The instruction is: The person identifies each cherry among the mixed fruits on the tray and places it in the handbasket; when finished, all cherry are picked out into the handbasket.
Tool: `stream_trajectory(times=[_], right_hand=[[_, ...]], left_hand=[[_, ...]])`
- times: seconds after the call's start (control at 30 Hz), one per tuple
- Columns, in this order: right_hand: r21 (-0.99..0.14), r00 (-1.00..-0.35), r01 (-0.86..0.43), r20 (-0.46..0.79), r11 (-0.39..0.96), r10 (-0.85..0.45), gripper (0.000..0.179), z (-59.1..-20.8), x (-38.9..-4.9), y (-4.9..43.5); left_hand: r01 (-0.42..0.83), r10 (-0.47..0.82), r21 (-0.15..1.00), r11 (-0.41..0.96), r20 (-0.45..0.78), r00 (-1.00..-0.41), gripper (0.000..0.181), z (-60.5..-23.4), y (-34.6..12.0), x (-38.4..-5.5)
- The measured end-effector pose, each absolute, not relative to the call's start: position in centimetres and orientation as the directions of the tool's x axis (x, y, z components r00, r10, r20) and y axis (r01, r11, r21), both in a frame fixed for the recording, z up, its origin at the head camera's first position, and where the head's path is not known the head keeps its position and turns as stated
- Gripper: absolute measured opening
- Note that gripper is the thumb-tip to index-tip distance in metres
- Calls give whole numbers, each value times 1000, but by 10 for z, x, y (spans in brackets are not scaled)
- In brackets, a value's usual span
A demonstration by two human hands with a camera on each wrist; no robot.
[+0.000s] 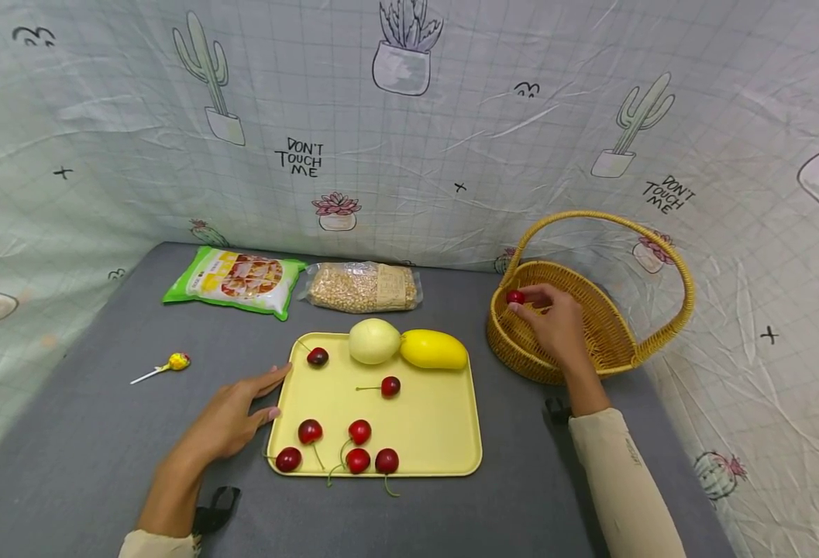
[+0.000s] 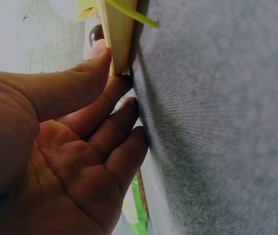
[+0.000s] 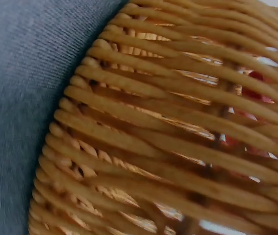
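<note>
My right hand (image 1: 559, 320) pinches a red cherry (image 1: 515, 297) between thumb and fingers, over the left part of the wicker basket (image 1: 498, 329). In the right wrist view the basket's woven side (image 3: 143, 132) fills most of the picture and hides the hand. With fairly straight fingers, my left hand (image 1: 231, 415) touches the left rim of the yellow tray (image 1: 423, 434). The left wrist view shows its thumb and forefinger against the tray's edge (image 2: 119, 36). Several cherries with stems lie on the tray, one dark cherry (image 1: 318, 356) at its upper left.
A pale round fruit (image 1: 374, 342) and a yellow oblong fruit (image 1: 434, 349) lie at the tray's far edge. Behind it are a green-and-white bag (image 1: 242, 280) and a clear pack of grains (image 1: 362, 287). A lollipop (image 1: 177, 362) lies left. The basket's handle (image 1: 688, 287) arches up.
</note>
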State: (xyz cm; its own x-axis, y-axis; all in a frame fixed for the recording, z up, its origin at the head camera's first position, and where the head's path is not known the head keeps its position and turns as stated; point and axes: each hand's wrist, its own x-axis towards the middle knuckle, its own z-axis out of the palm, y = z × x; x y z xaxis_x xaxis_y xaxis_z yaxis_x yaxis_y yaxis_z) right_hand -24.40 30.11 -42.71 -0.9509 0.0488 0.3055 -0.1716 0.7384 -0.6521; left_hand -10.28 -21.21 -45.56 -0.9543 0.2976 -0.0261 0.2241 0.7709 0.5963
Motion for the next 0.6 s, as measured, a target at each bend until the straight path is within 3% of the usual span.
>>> stream_trajectory(times=[0.6], right_hand=[[-615, -1000, 17, 0, 788, 22, 32, -434, -255, 303]], left_hand=[[205, 292, 599, 774, -50, -955, 70, -453, -212, -103]])
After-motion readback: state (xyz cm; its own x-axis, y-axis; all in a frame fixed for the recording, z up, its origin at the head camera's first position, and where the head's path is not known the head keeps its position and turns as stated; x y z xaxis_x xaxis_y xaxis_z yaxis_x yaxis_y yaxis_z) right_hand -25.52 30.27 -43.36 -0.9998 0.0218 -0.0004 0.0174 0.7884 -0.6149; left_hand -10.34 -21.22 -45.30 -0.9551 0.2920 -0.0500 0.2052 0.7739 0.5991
